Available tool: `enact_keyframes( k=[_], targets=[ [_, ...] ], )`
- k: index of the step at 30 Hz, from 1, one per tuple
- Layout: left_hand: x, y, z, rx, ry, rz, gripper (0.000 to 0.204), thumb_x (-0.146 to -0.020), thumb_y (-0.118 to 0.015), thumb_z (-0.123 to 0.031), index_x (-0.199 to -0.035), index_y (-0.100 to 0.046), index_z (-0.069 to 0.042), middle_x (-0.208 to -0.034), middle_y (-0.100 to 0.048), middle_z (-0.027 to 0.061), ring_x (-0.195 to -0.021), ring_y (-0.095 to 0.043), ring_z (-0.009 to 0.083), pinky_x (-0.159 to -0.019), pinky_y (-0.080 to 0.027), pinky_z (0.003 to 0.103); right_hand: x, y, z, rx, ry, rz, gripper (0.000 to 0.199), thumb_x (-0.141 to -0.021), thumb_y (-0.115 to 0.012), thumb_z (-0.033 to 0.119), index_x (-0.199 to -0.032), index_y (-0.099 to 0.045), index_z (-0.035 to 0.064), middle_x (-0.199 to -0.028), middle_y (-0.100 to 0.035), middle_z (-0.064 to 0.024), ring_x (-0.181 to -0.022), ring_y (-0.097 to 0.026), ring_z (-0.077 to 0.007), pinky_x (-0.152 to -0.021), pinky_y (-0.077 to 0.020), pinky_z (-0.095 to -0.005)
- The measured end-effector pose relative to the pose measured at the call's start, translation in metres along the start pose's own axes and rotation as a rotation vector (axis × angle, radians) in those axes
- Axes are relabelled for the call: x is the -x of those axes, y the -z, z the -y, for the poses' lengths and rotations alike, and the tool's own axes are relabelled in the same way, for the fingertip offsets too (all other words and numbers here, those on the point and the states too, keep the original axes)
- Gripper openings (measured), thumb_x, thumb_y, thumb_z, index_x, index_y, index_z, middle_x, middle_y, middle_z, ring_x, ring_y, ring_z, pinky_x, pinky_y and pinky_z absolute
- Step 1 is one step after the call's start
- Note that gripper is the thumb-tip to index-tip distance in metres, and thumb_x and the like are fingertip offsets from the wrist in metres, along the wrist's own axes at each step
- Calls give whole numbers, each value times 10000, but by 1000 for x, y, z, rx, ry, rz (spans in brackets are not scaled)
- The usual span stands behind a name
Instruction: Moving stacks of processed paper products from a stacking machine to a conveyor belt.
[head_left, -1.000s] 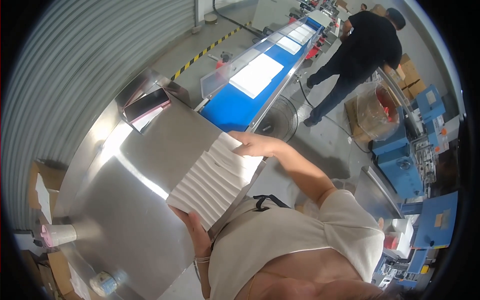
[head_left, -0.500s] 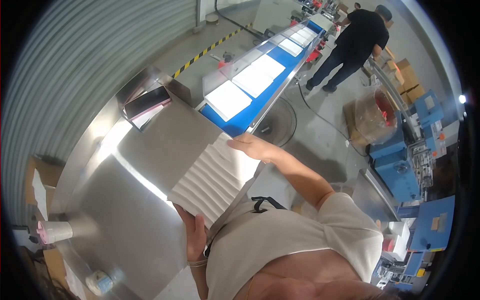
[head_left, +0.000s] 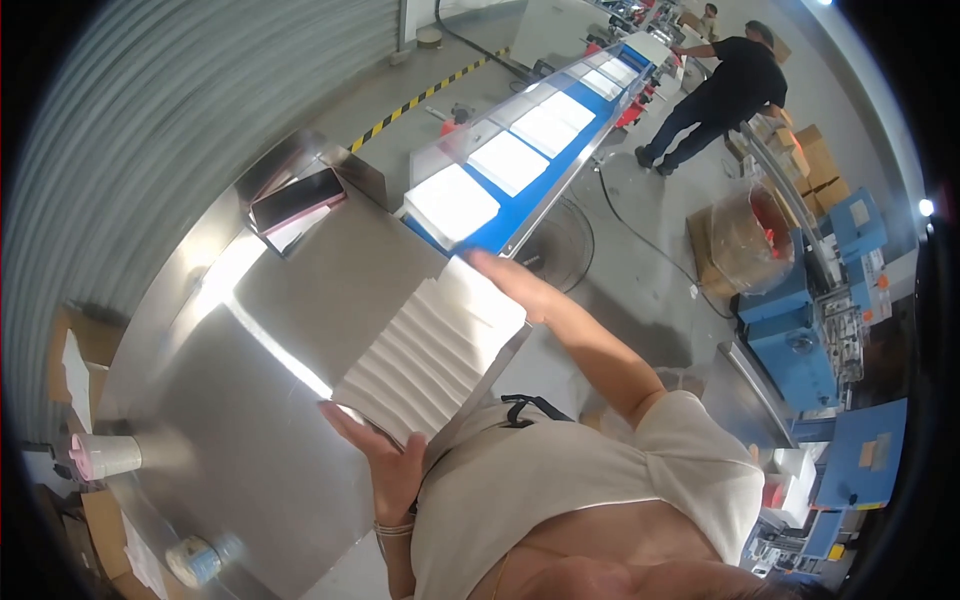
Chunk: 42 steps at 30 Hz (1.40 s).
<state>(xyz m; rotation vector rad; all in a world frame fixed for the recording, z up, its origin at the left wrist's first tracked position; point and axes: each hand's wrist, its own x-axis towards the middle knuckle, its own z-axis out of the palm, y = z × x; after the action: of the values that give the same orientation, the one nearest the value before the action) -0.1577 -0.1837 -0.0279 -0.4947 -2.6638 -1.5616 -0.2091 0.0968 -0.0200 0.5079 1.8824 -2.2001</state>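
Note:
A fanned row of thin white sheets or flat packets (head_left: 420, 350) lies overlapping on the near right of the steel table; their exact kind cannot be told. At its near left end, my left hand (head_left: 390, 470) has its fingers stretched and thumb apart, against or just beside the edge. By the far end is my right hand (head_left: 505, 285), its fingertips smeared by motion near the conveyor's end. On the blue conveyor belt (head_left: 515, 212), white flat stacks (head_left: 455, 205) lie in a line leading away.
A phone (head_left: 297, 200) rests at the steel table's (head_left: 250, 450) far left corner. Along the left rim stand a pink-lidded cup (head_left: 105, 455) and a tape roll (head_left: 195, 560). A clear guard (head_left: 440, 160) lines the belt. Farther off, a person in dark clothes (head_left: 735, 85) stands beside the line.
My left hand has loosened from the row's near end, its fingers now spread. My right hand has shifted slightly toward the belt. The nearest white stacks on the belt have moved slightly.

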Motion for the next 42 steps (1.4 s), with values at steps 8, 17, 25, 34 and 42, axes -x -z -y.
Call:
enact_keyframes(
  k=[8, 17, 25, 34, 42],
  targets=[
    [-51, -14, -64, -500, -291, 356, 980, -547, -719, -452, -1335, -190, -210, -1374, -33, 200, -1226, -71, 477, -818, -236, 684, 9, -20, 16, 219, -28, 173, 356, -863, -467, 252, -1108, -504, -3, -1010, -557, -61, -906, -491, -109, -797, -395, -256],
    [-64, -35, -73, -711, -269, 379, 863, -545, -731, -419, -1278, -297, -286, -1373, -125, 124, -1248, -112, 402, -755, -323, 693, 13, -24, 17, 599, 163, 182, 452, -761, -498, 49, -1193, -397, -36, -1032, -546, -100, -938, -485, -138, -828, -385, -265],
    [-62, -28, -61, -614, -242, 310, 833, -583, -708, -425, -1278, -314, -191, -1364, -156, 142, -1250, -142, 385, -750, -376, 641, -19, 3, -7, -430, 13, -253, 352, -890, -385, 307, -1137, -390, 55, -905, -486, -99, -844, -538, -219, -682, -501, -332],
    [-65, -29, -64, -589, -227, 341, 978, -563, -744, -340, -1330, -180, -116, -1371, -81, 186, -1246, -122, 417, -817, -363, 595, 7, -36, 6, 455, 71, 18, 296, -849, -435, 246, -820, -544, -28, -734, -533, -99, -684, -440, -167, -639, -380, -296],
    [-70, -34, -66, -683, -243, 365, 845, -579, -720, -389, -1289, -286, -241, -1361, -133, 162, -1243, -136, 403, -734, -412, 612, 3, -36, 0, 579, 484, 99, 349, -793, -498, 110, -1105, -440, -36, -1007, -518, -134, -957, -496, -186, -779, -405, -292]
  ],
)
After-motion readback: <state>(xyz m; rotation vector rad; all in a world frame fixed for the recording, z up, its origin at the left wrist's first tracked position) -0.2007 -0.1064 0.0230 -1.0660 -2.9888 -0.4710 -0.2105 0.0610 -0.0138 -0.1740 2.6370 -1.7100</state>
